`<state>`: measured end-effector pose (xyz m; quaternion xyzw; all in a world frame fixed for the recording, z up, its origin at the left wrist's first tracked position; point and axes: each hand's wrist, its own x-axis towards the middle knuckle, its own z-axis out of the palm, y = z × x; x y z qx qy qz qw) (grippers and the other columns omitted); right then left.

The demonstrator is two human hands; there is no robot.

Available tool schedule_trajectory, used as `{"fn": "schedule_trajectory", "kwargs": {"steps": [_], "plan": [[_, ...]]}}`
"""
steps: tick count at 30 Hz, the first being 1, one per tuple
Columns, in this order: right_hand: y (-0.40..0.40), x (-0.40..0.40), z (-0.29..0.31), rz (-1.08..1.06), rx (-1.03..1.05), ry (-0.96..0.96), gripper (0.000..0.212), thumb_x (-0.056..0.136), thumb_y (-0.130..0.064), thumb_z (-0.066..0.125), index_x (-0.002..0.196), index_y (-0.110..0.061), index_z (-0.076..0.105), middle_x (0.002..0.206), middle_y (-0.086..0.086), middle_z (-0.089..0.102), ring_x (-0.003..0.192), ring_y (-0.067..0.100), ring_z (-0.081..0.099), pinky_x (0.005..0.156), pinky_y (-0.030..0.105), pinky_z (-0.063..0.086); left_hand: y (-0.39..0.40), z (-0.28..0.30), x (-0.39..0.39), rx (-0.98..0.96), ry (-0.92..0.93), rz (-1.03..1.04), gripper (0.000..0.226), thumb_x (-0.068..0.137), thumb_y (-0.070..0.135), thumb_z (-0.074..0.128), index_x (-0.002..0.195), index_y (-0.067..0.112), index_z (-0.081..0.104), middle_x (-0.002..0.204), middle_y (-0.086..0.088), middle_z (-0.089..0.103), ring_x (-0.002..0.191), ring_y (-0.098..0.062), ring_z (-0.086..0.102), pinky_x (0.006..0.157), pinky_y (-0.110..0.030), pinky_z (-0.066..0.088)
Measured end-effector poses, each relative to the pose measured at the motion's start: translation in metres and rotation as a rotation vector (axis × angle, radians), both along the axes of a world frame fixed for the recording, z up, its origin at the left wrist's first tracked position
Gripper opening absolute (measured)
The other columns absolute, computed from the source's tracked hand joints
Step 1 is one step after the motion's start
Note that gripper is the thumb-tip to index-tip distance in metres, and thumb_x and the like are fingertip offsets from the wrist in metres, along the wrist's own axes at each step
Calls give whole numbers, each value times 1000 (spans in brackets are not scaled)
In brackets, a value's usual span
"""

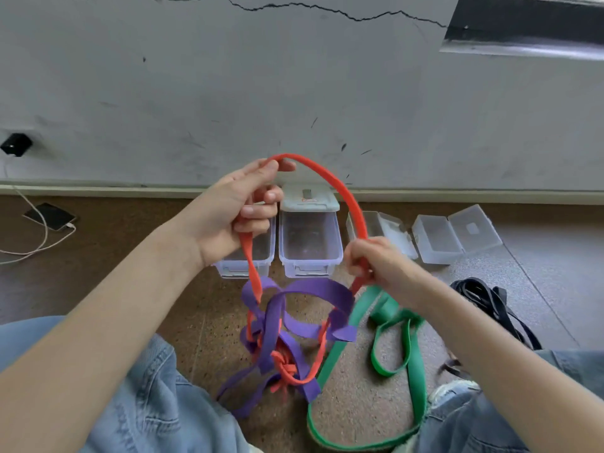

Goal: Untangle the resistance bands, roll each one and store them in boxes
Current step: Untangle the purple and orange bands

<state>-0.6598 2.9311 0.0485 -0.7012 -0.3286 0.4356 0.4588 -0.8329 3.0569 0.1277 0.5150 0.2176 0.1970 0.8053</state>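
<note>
where left hand [243, 204] grips, orange band [330, 179] hides one box [261, 253].

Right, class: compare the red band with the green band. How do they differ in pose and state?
The red band is lifted into an arch, gripped by the left hand and right hand; most of the green band lies slack on the floor. The red band is knotted up with the purple band lower down; the green band's loops look free of that knot. The red looks narrower than the green. Both are flat, flexible loops.

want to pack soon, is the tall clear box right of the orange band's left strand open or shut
Open: the tall clear plastic box has its white lid flipped back.
</note>
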Motion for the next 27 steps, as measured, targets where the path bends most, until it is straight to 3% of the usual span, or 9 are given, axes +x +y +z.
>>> {"fn": "schedule_trajectory", "kwargs": {"steps": [3, 5, 7, 12, 16, 21, 23, 25, 27], "plan": [[3, 14, 15, -129, 19, -47, 9, 90, -4, 45, 88, -8, 53, 68, 4, 56, 54, 15, 48, 44, 21, 42, -2, 0, -1, -7, 11, 15, 19, 97, 26, 41, 101, 16, 56, 54, 7, 39, 32, 2, 24, 30, -10, 13], [4, 13, 14, -75, -86, -245, 35, 91, -11, 54, 124, -6, 42, 108, 12, 56, 87, 24, 63, 72, 33, 56, -8, 1, 2, -2, -5, -15, 19, 96, 27, 42, 102, 15, 57, 54, 7, 40, 33, 2, 24, 30, -9, 14], [2, 0, 9, 73, -108, -438, 58, 88, -17, 62, 137, -9, 33, 132, 10, 45, 109, 25, 57, 92, 37, 50, -12, 3, 5, -4, -18, -20, 19, 96, 27, 44, 99, 15, 57, 54, 7, 40, 34, 1, 24, 30, -9, 15], [-1, -42, -9, 654, 70, -591, 78, 78, -23, 75, 142, -17, 30, 136, -5, 41, 107, -8, 40, 86, -5, 28, -21, 10, 12, -154, -100, -85, 18, 92, 30, 45, 90, 15, 54, 56, 6, 39, 30, -1, 28, 28, -8, 17], [3, -46, -17, 565, 114, -537, 54, 79, -22, 74, 125, -14, 47, 94, -21, 53, 76, -19, 48, 71, -1, 32, -23, 17, 15, -291, -225, -152, 19, 85, 30, 48, 92, 13, 53, 56, 5, 40, 30, -4, 33, 25, -13, 22], [5, -42, -22, 393, 28, -497, 25, 81, -19, 71, 85, 3, 61, 67, 4, 53, 59, 10, 43, 58, 24, 34, -7, 9, 18, -433, -244, 64, 18, 94, 28, 47, 86, 13, 53, 63, -1, 48, 43, -2, 41, 36, -11, 30], [5, -39, -12, 244, 70, -317, 13, 83, -6, 65, 78, 4, 59, 59, 2, 51, 47, 3, 40, 49, 16, 32, 2, -2, 19, -115, -36, 168, 14, 92, 35, 51, 93, 21, 52, 78, -2, 57, 65, -9, 54, 57, -16, 42], [4, -33, 3, 116, 93, -91, 8, 85, 1, 59, 78, -1, 56, 54, 2, 48, 35, 0, 33, 37, 12, 25, 3, -21, 17, 342, 333, 120, 38, 81, 53, 53, 107, 25, 51, 102, 1, 60, 99, -15, 56, 86, -28, 42], [1, -25, 20, 26, 101, 62, 5, 86, -2, 55, 81, -4, 56, 47, -2, 46, 33, 1, 28, 33, 13, 21, -2, -41, 10, 392, 529, -103, 58, 64, 68, 50, 107, 30, 60, 112, 4, 60, 114, -14, 52, 102, -34, 33]]}}
